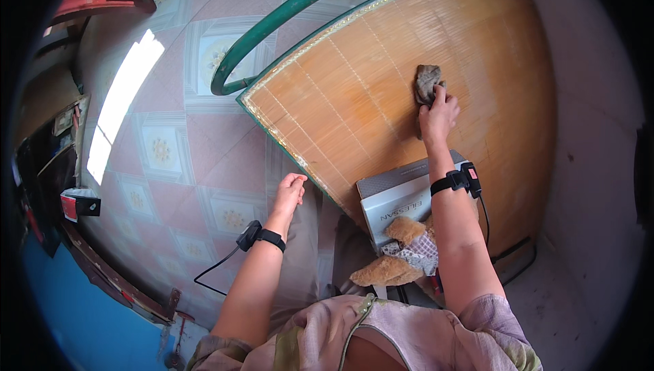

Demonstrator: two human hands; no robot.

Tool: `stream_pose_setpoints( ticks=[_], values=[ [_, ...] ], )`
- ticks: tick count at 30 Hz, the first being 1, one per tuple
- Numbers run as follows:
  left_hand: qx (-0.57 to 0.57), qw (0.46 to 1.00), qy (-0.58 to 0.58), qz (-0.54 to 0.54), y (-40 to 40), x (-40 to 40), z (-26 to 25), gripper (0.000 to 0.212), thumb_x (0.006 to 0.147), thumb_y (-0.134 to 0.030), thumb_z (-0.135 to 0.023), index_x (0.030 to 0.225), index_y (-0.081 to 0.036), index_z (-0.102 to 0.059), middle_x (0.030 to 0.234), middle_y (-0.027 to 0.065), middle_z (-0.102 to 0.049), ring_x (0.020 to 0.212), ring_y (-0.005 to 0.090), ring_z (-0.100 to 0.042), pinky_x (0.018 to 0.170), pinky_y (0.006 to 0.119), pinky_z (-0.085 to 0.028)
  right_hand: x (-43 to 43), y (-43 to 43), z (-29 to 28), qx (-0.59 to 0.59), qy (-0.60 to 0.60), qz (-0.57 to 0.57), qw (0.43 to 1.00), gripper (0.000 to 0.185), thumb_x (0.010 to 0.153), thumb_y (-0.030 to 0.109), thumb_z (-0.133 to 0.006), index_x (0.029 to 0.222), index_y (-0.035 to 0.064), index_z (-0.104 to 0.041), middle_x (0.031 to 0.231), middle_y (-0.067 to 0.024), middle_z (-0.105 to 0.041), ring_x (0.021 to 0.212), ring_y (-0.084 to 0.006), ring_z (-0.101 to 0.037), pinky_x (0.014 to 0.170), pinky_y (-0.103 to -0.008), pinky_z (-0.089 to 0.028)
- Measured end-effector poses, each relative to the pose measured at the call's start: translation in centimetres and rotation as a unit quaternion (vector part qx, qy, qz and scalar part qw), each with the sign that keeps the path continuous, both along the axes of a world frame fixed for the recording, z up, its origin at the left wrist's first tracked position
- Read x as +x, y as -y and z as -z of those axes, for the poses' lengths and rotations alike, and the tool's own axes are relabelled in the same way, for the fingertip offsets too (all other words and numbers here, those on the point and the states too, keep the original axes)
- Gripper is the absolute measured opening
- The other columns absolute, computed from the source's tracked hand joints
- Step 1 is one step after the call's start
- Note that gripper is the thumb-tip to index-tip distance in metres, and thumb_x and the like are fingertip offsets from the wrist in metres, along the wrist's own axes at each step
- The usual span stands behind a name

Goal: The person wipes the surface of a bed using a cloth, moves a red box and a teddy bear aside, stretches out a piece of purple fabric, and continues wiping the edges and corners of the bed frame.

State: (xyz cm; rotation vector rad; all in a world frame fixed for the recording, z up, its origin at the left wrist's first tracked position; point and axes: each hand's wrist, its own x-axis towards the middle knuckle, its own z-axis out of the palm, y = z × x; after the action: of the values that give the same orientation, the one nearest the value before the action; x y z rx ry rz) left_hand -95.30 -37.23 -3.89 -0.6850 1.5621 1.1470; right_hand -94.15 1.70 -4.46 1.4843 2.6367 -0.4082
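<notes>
My right hand [439, 119] presses a crumpled grey-brown cloth [427, 82] onto a tan bamboo mat [347, 100] with pale stitched lines. Part of the cloth lies beneath my fingers and part sticks out beyond them. Down by the mat's green-rimmed near-left edge, my left hand [291, 192] is loosely curled with nothing visible in it. Under my right forearm stands a grey and white box [398, 202] bearing writing. A brown plush toy [391, 270] in patterned clothing leans against that box, partly hidden by my arm.
A curved green metal tube [286, 16] rises at the mat's far-left corner. Patterned floor tiles [163, 148] lie to the left, with a bright sunlit patch. A pale wall [595, 115] borders the mat on the right. Thin cables [207, 271] hang from both wrist straps.
</notes>
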Motion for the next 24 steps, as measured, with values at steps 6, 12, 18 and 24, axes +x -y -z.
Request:
stream_pose_setpoints(
  ticks=[6, 12, 18, 24],
  values=[
    [-0.017, 0.998, -0.029, 0.047, -1.7, 0.3, 0.4, 0.015, 0.1, -0.015, -0.053, 0.11, -0.007, -0.06, 0.07, -0.0001, -0.053, 0.052, 0.0054, -0.044, 0.046, 0.021, -0.039, -1.2, 15.2, -2.9, -0.105, -0.019, -0.072, 0.992, 0.045, 0.072, 0.001, -0.064, 0.114, 0.0174, -0.063, 0.114, -0.0129, -0.053, 0.112, -0.0355, -0.049, 0.087, -0.0541, -0.042],
    [0.007, 0.998, -0.015, 0.057, -0.3, -0.7, 0.3, 0.025, 0.099, -0.012, -0.05, 0.122, -0.006, -0.059, 0.07, -0.0003, -0.054, 0.054, 0.0061, -0.046, 0.049, 0.023, -0.042, -1.3, 18.9, -4.3, -0.184, -0.083, -0.058, 0.978, 0.045, 0.069, 0.001, -0.065, 0.113, 0.013, -0.064, 0.11, -0.0147, -0.054, 0.109, -0.0357, -0.052, 0.088, -0.0487, -0.045],
    [-0.03, 0.998, 0.007, -0.055, 1.2, -2.2, 0.2, 0.025, 0.101, -0.01, -0.045, 0.122, -0.008, -0.059, 0.07, 0.0002, -0.054, 0.053, 0.0074, -0.046, 0.047, 0.024, -0.042, -0.7, 22.3, -4.1, -0.144, -0.051, -0.04, 0.987, 0.045, 0.07, 0.004, -0.065, 0.115, 0.0079, -0.06, 0.104, -0.0195, -0.053, 0.103, -0.0387, -0.052, 0.089, -0.0485, -0.047],
    [-0.046, 0.977, -0.076, -0.193, 1.1, -5.1, 0.4, 0.029, 0.102, -0.012, -0.039, 0.127, -0.008, -0.055, 0.067, -0.0009, -0.05, 0.055, 0.0084, -0.044, 0.049, 0.026, -0.042, -10.6, 27.6, -3.5, -0.265, -0.197, 0.037, 0.943, 0.039, 0.075, 0.005, -0.068, 0.113, 0.0078, -0.061, 0.106, -0.0211, -0.053, 0.105, -0.041, -0.052, 0.091, -0.0484, -0.046]
  ],
)
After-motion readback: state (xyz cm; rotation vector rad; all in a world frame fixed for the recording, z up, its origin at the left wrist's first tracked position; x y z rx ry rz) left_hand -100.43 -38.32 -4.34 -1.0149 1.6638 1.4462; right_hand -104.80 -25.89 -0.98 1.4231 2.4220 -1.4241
